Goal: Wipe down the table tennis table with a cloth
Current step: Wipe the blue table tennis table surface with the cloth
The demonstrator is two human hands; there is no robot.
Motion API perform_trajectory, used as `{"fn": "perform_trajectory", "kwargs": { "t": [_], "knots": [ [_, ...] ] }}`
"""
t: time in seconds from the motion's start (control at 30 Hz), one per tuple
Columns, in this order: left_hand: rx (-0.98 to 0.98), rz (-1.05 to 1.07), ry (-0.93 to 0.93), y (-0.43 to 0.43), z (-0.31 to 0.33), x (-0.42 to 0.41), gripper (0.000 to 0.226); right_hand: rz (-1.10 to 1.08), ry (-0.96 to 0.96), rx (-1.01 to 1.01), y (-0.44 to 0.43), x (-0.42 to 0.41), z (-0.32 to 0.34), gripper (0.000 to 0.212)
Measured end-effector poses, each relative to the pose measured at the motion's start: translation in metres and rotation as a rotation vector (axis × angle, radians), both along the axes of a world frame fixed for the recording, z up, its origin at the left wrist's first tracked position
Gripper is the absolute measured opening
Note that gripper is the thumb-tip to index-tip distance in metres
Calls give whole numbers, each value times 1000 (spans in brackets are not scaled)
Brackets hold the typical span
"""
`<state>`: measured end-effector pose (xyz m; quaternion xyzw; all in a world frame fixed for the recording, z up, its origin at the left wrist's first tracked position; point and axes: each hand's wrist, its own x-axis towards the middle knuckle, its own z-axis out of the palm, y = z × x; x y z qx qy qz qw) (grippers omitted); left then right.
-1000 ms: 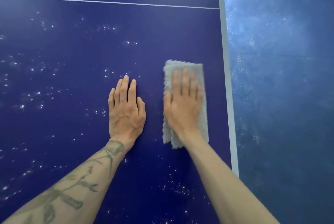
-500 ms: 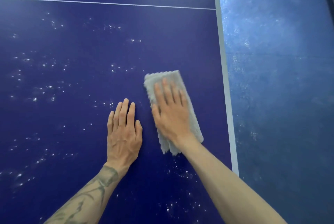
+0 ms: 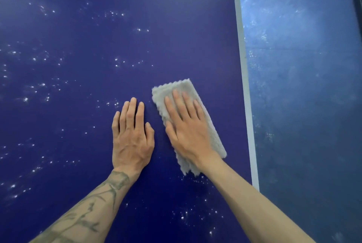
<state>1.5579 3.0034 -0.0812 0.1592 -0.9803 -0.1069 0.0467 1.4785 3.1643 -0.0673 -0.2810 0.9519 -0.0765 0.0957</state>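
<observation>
- One cloth lies flat on the surface, at 3 o'clock from your left hand.
- Both hands are flat.
- Your right hand presses the cloth, fingers straight and slightly apart.
- Your left hand rests palm-down on the surface, fingers straight and together.

Cloth lies on the table with the right hand on top. Left hand rests just beside it at 9 o'clock. Table edge runs at 3 o'clock, floor beyond.
</observation>
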Motion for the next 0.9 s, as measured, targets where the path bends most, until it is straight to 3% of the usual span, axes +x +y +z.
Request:
{"fn": "perform_trajectory", "kwargs": {
  "t": [0.07,0.17,0.3,0.4,0.5,0.6,0.73,0.9],
  "knots": [
    [16,12,3,0,1,0,57,20,-5,28,39,7,2,66],
    [23,14,0,1,3,0,57,-200,-3,83,77,-21,7,66],
    [17,9,7,1,2,1,56,-434,-7,19,28,-49,4,68],
    [15,13,32,2,0,0,56,-198,11,-14,-2,-15,0,67],
    [16,12,41,2,1,0,56,70,-2,7,37,19,4,66],
    [18,18,41,2,2,1,56,-91,-18,82,77,-13,10,64],
    [7,19,45,3,0,1,56,-348,-48,7,28,-67,10,65],
    [2,13,52,2,0,1,55,26,0,4,1,-16,5,64]
  ]
}}
